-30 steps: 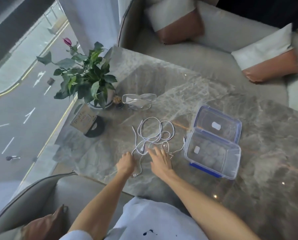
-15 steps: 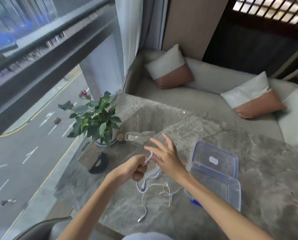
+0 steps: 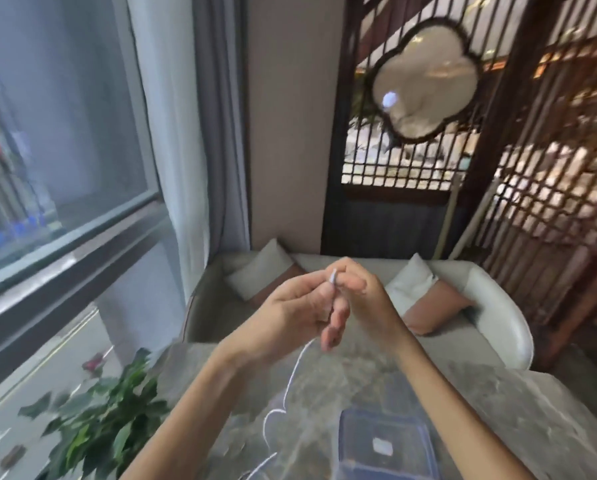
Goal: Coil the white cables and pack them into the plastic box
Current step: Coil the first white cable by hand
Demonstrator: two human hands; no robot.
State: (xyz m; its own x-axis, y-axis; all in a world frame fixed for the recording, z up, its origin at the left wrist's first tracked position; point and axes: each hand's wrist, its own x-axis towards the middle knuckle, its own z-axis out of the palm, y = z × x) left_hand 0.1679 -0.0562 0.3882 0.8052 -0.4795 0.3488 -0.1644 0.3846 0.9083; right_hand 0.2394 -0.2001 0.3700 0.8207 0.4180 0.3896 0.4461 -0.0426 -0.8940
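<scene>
Moved: L hand + R hand higher vs 0.5 s ago, white cable lifted along.
Grip: 2 hands touching, each pinching cable's plug end.
Cable: hangs to table, loops there.
Box: plastic box on table, under R forearm.

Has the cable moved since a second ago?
Yes: the cable rose. It lay on the table; now the left hand and right hand pinch its end above the table, cord trailing down.

Slack white cable beside clear plastic box
</scene>
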